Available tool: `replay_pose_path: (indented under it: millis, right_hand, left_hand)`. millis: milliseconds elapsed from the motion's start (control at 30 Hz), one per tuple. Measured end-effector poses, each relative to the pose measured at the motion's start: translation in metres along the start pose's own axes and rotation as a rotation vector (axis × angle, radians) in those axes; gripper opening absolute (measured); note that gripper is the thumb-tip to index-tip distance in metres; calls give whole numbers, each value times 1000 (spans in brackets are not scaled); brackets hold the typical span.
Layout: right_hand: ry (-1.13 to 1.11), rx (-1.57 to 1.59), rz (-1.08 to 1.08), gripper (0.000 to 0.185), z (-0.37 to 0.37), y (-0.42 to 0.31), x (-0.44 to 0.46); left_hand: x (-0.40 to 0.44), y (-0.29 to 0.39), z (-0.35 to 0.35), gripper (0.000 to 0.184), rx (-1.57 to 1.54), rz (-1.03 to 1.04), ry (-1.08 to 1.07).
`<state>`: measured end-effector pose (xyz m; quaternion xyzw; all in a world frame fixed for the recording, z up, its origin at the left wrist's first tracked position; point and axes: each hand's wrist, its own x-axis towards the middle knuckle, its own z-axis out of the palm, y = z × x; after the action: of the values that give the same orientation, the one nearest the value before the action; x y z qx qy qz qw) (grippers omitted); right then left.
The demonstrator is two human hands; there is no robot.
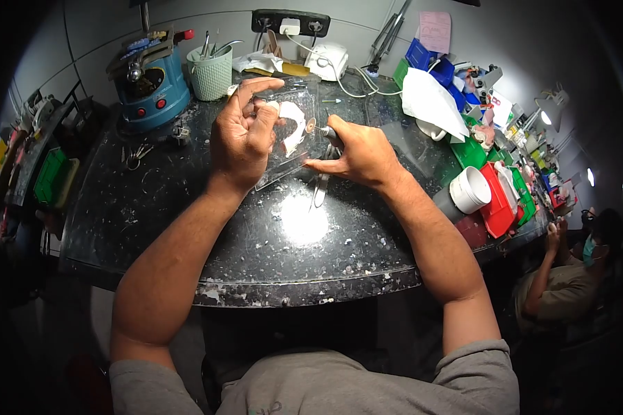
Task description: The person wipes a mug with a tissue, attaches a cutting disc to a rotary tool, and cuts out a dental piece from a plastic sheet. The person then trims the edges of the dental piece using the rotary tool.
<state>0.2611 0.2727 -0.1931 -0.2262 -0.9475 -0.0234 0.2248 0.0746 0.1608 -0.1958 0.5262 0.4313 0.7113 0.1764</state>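
Observation:
My left hand (242, 138) is closed on a white, horseshoe-shaped dental cast (295, 126), its thumb and fingers gripping the cast's left side. From the right, my right hand (363, 153) grips a rotary handpiece (331, 135), with the thumb stretched out below it. A small brown disc (311, 125) on the handpiece's tip sits close to the cast's right edge; whether they touch I cannot tell. Behind both hands lies a clear plastic panel (310, 88). A slim metal tool (319, 192) rests on the black bench just below my right hand.
At the back left stand a blue machine (158, 100) and a pale green cup (211, 76) of tools. Keys (138, 155) lie on the left. A white tub (470, 189), a red bin (497, 207) and a white cloth (430, 100) crowd the right. Another person (564, 283) sits far right.

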Motion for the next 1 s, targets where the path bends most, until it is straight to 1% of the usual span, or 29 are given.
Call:
replay_pose_path:
  millis: [400, 600, 1000]
  right_hand:
    - [-15, 23, 13, 60, 0, 1, 0]
    - [11, 48, 7, 58, 0, -1, 0]
    - [-36, 57, 20, 54, 1, -2, 1]
  left_hand:
    - [-3, 2, 3, 31, 4, 2, 15]
    - [-3, 3, 2, 30, 10, 7, 16]
    - [-4, 2, 2, 30, 34, 14, 31]
